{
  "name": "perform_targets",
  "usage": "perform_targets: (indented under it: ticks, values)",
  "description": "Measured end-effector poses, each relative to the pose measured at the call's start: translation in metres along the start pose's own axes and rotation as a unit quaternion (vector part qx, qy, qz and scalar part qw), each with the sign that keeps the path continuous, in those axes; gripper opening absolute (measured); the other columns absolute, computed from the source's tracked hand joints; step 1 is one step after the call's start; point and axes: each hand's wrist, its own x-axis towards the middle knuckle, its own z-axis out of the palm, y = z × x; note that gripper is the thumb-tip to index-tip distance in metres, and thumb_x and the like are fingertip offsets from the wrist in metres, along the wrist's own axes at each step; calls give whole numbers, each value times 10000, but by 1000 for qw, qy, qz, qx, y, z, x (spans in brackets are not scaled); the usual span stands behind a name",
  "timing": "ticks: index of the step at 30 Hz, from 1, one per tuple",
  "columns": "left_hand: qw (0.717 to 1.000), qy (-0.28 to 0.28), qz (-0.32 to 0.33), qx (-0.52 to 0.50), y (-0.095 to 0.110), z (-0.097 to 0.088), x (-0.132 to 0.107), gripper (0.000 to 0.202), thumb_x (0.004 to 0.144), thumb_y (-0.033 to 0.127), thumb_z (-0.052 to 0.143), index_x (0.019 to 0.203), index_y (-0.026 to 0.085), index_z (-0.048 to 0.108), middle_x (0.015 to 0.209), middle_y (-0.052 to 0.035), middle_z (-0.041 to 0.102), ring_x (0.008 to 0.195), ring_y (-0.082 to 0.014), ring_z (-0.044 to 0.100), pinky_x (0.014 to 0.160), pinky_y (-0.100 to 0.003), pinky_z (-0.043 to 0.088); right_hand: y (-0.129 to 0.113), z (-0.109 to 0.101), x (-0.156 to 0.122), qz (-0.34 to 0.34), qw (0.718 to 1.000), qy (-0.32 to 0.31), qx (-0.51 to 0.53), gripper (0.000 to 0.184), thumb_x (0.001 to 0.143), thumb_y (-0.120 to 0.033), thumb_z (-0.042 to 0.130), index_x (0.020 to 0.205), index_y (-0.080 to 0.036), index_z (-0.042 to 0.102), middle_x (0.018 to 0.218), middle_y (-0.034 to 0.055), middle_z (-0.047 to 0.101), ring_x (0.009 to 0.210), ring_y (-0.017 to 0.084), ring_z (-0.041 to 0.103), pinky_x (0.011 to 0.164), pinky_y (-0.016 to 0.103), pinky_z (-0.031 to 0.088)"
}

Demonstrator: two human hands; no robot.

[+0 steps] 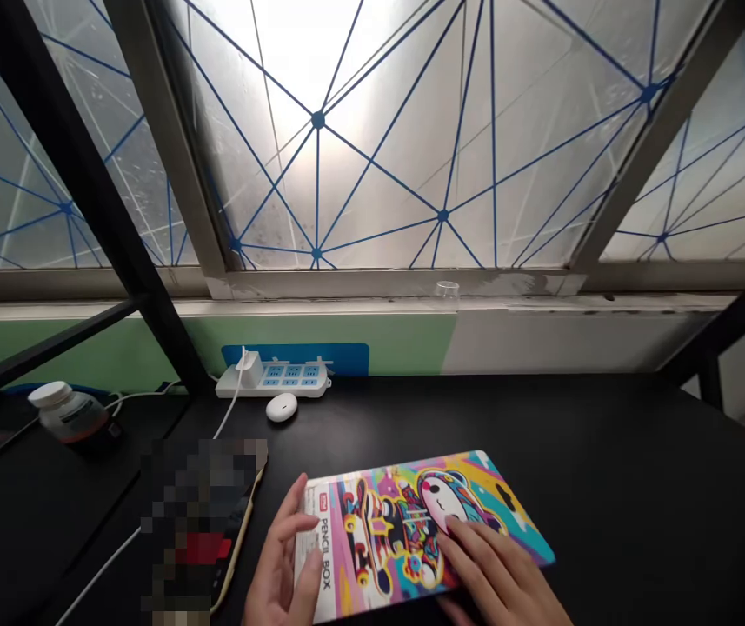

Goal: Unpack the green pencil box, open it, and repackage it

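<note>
A colourful pencil box (411,530) rests at the near middle of the black desk, its cover printed with a cartoon bear and a skateboard. "PENCIL BOX" is lettered on the white strip at its left end. My left hand (284,565) grips that left end, with thumb and fingertips on the strip and the edge. Across the lower right part of the cover lie the fingers of my right hand (493,569), while its thumb sits by the near edge, partly hidden. The box looks closed.
Left of the box is a blurred-out phone (242,522) with a tan edge. A white power strip (281,380) and a white earbud case (282,407) sit near the wall. At the far left lies a white-capped bottle (72,413); a white cable (102,569) crosses the desk.
</note>
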Motion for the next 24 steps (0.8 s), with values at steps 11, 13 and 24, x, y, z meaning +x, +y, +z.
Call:
perform_targets:
  ticks: [11, 13, 24]
  values:
    - [995, 19, -87, 46, -5, -12, 16, 701, 820, 538, 668, 1416, 249, 436, 1388, -141, 562, 1190, -303, 619, 958, -416, 534, -15, -7, 25, 78, 966, -229, 94, 840, 835, -655, 638, 1537, -279, 372, 1604, 72, 316, 1417, 427, 374, 1070, 617, 375]
    - [991, 22, -103, 79, -1, -11, 18, 686, 783, 566, 689, 1355, 228, 519, 1238, -119, 644, 1056, -290, 670, 848, -380, 572, -9, -9, 28, 78, 955, -257, 125, 866, 818, -649, 661, 1540, -267, 372, 1608, 73, 292, 1427, 444, 347, 1078, 622, 378]
    - [982, 42, -113, 143, 12, -3, 14, 589, 711, 611, 762, 1121, 207, 637, 827, -21, 675, 793, -215, 660, 667, -264, 547, 68, -14, -19, -2, 971, -200, 132, 890, 899, -541, 586, 1605, -287, 107, 1557, 39, 390, 1344, 344, 507, 949, 468, 520]
